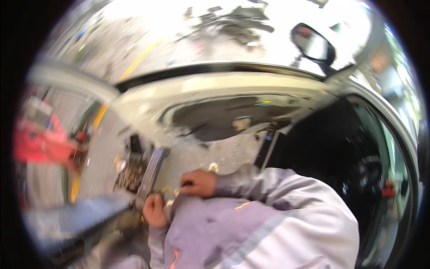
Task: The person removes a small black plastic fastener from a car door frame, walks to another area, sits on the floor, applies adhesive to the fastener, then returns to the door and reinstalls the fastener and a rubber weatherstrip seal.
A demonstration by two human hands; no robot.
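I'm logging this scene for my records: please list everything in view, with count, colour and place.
Car door: 1, cream, upper centre
Door mirror: 1, black housing, upper right
Car interior: 1, mostly black, right
Scattered pile: 1, dark, top
Floor marking: several stretches, yellow, left
Blurred object: 1, red, far left
Blurred surface: 1, blue, lower left
Smaller items: uncountable, too blurred
Sleeves: 2, grey, lower centre
Hands: 2, bare, centre

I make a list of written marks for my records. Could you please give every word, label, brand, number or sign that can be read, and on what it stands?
None can be read.
Bright mark on the door: too small and blurred.
Orange stripe on the jacket: no letters visible.
Red object at far left: too blurred.
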